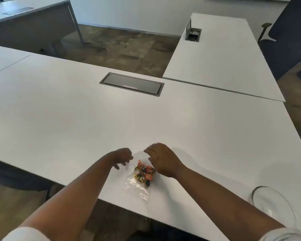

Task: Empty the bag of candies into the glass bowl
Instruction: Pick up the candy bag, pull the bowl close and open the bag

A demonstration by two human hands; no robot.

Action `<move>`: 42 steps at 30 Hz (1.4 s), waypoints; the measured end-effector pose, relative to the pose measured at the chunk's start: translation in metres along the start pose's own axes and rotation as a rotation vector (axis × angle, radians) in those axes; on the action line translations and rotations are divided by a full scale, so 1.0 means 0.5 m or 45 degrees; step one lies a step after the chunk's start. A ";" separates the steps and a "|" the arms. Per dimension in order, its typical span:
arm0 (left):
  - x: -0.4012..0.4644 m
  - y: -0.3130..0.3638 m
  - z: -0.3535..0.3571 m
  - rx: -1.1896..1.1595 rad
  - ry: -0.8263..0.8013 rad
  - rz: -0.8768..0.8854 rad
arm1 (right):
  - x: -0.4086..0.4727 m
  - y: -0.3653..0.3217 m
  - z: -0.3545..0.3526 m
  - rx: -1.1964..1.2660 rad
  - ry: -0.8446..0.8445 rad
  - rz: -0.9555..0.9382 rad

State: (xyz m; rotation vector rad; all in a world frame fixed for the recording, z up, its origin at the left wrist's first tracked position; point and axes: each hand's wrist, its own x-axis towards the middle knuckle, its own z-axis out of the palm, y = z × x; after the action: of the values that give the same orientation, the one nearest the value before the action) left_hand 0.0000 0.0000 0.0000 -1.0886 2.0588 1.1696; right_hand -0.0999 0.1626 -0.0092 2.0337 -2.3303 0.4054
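A clear plastic bag of candies (140,181) lies flat on the white table (76,119) near its front edge, with orange, gold and black wrapped candies bunched in its upper half. My left hand (122,158) pinches the bag's far left corner. My right hand (161,160) rests over the bag's far right corner, fingers curled down onto the plastic; the grip itself is hidden under the hand. The empty glass bowl (273,205) stands at the table's right front, well apart from the bag.
A closed dark cable hatch (131,84) is set into the table ahead. A second white table (221,54) with an open hatch (192,33) adjoins at the right rear. A dark office chair (288,32) stands far right.
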 end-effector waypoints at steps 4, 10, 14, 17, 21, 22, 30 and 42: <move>-0.004 -0.036 0.021 0.132 -0.162 -0.145 | -0.026 -0.005 0.033 0.102 -0.400 0.081; 0.012 -0.052 0.028 0.169 -0.281 -0.186 | -0.038 -0.008 0.044 0.147 -0.659 0.185; 0.018 -0.050 0.051 0.111 -0.226 -0.134 | -0.043 -0.006 0.049 0.168 -0.674 0.207; 0.026 -0.043 0.055 0.050 -0.196 -0.109 | -0.047 -0.003 0.048 0.196 -0.605 0.243; 0.028 -0.007 0.046 -0.288 -0.139 -0.043 | -0.045 0.003 0.029 0.423 -0.383 0.441; 0.026 0.005 0.044 -0.373 -0.126 -0.024 | -0.042 0.002 0.021 0.524 -0.301 0.515; 0.014 0.117 0.040 -0.652 -0.073 0.043 | -0.028 0.007 -0.022 0.831 -0.095 0.771; 0.005 0.234 0.050 -0.727 -0.069 0.122 | -0.065 0.060 -0.087 0.846 0.175 1.094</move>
State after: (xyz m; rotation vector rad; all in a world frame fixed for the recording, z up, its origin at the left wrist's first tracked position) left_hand -0.0987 0.0561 0.0384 -1.1925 1.7913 1.8851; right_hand -0.1309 0.2070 0.0213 0.8928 -3.1213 1.4259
